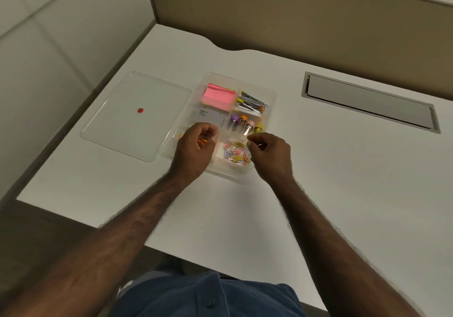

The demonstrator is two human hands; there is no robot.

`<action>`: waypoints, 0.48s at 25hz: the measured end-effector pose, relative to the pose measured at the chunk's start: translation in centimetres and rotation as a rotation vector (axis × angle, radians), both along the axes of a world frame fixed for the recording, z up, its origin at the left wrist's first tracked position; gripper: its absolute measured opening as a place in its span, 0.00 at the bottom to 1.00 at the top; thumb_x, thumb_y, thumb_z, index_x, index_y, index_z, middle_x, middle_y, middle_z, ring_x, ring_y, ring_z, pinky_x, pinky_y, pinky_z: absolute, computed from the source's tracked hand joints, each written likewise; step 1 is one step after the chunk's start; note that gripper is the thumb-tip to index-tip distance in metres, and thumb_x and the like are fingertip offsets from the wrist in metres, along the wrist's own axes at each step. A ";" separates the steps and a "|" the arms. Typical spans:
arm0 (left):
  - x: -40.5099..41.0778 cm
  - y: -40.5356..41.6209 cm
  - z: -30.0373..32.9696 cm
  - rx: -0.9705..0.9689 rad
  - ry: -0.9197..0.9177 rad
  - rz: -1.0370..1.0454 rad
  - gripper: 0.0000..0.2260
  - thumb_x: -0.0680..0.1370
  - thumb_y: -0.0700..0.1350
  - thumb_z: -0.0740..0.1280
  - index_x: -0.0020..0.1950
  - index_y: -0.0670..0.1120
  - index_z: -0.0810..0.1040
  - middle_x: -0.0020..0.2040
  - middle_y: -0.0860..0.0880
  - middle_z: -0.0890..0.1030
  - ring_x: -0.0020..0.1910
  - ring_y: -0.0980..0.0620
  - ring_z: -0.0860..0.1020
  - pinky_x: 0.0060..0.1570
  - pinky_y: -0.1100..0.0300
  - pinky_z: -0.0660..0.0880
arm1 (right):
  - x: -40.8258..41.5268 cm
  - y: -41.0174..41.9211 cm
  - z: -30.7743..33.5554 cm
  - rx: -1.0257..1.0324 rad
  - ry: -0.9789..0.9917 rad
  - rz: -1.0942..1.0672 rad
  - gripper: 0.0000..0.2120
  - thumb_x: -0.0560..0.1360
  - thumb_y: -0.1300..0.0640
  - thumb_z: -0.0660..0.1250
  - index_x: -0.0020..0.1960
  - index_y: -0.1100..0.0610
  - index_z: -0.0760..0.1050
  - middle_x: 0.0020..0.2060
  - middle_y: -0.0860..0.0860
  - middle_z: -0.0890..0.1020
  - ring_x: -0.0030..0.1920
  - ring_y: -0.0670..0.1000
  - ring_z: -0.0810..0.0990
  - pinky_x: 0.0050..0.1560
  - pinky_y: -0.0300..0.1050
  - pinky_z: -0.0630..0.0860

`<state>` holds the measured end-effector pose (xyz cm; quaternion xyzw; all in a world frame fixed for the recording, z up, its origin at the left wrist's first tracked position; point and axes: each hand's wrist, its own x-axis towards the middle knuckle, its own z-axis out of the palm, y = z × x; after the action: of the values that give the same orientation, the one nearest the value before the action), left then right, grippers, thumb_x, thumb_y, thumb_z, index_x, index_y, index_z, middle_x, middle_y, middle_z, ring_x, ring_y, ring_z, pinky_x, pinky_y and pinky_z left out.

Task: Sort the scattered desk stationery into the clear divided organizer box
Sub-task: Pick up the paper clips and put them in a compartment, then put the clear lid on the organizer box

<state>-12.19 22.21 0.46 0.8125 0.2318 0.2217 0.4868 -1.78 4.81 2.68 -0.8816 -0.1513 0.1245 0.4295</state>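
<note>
Loose multicoloured wire paper clips (237, 154): a heap in the near right compartment of the clear divided plastic organizer box (270, 96), which sits mid-counter, towards the left edge. Judged very light, springy and small; they tangle, so a pinch will likely lift several at once. Best taken by fingertip pinch on a single loop, or scooped in a small cluster.

Right hand (268, 151) hovers over the right rim of that compartment, fingers curled, thumb and forefinger pinching something thin and pale; probably a clip or pin, too small to tell. Left hand (196, 145) is curled over the near left compartment, holding small orange items (203, 141); identity unclear.

Other compartments, working outward:
- small clear vials with purple, orange, pink and yellow caps (245, 125), just beyond the clips. Rigid, smooth, may roll; grip round the body.
- flat grey card or packet (210, 117), beside the vials. Thin; lift by an edge.
- pink sticky-note pad (218, 97), far left compartment. Soft block, easy to hold by its sides.
- bundle of grey and yellow pen-like sticks (251, 102), far right compartment.

Clear flat lid with a red dot (137, 115) lies on the white counter (318, 182), touching the box's left side. Grey cable hatch (367, 103) well apart, towards the far right corner.

No loose stationery is visible on the counter; sorting judged nearly done.
</note>
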 end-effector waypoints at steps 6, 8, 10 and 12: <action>-2.6 9.0 -0.2 0.053 -0.052 0.053 0.08 0.80 0.40 0.69 0.59 0.44 0.80 0.55 0.51 0.83 0.51 0.57 0.80 0.44 0.76 0.73 | -5.0 7.8 2.1 0.079 0.038 -0.067 0.07 0.79 0.52 0.73 0.56 0.49 0.85 0.47 0.41 0.86 0.47 0.46 0.86 0.54 0.54 0.85; -3.6 12.7 -0.7 0.080 -0.073 0.105 0.07 0.80 0.41 0.68 0.57 0.45 0.80 0.54 0.51 0.83 0.50 0.56 0.80 0.45 0.74 0.74 | -7.2 11.2 2.4 0.124 0.060 -0.066 0.05 0.79 0.52 0.74 0.54 0.47 0.85 0.45 0.42 0.87 0.44 0.48 0.87 0.51 0.55 0.85; -4.5 16.0 -1.5 0.120 -0.076 0.189 0.06 0.81 0.41 0.67 0.56 0.45 0.81 0.54 0.51 0.83 0.51 0.55 0.80 0.50 0.66 0.78 | -9.1 14.2 2.1 0.142 0.072 -0.073 0.04 0.77 0.53 0.75 0.52 0.47 0.86 0.43 0.43 0.87 0.42 0.47 0.87 0.49 0.55 0.85; -5.4 18.9 -2.4 0.178 -0.056 0.264 0.06 0.80 0.42 0.68 0.57 0.45 0.80 0.55 0.49 0.83 0.53 0.53 0.79 0.54 0.59 0.78 | -10.7 17.0 1.6 0.124 0.103 -0.067 0.06 0.77 0.54 0.75 0.54 0.49 0.86 0.43 0.43 0.87 0.43 0.45 0.86 0.50 0.54 0.85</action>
<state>-17.64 41.13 -1.91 0.8084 0.3023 0.3262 0.3858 -12.46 21.79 4.31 -0.8503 -0.1071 0.1456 0.4943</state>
